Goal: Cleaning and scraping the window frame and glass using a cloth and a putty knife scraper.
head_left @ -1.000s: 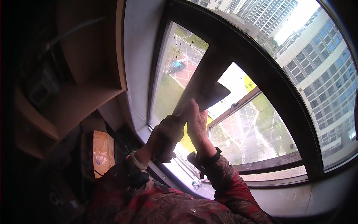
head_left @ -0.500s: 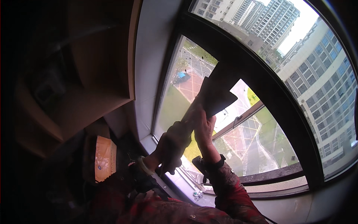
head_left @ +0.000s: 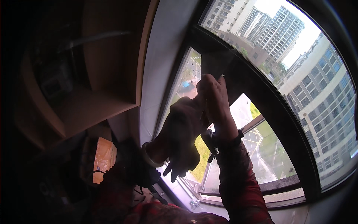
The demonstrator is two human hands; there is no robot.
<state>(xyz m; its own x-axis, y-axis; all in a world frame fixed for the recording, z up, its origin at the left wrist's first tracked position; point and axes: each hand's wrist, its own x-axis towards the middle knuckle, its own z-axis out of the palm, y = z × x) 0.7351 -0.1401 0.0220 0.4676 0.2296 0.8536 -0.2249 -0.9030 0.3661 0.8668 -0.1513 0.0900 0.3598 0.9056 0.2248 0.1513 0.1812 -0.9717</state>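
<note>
My left hand (head_left: 181,119), with a pale bangle at the wrist, is closed in front of the window; its fingers are in deep shadow. Close against it and a little higher, my right hand (head_left: 215,93) is closed with the thumb up. Beyond the right hand is a dark flat piece (head_left: 215,63), which the fingers seem to grip; its outline merges with the black window frame (head_left: 257,86). Dark, finger-like shapes hang below my left hand; whether they are fingers or something limp is too dark to tell. A dark strap with a small device (head_left: 212,143) is on my right wrist.
A lower window pane (head_left: 272,149) shows paving and grass far below; tall buildings (head_left: 276,30) stand outside. A wooden shelf unit (head_left: 100,108) is at the left, with an orange-brown box (head_left: 103,158) below it. The white sill (head_left: 177,198) runs beneath my arms.
My right hand has moved up over the dark piece, hiding more of it. The left hand has shifted slightly. The view has turned a little, and the window sits lower in it.
</note>
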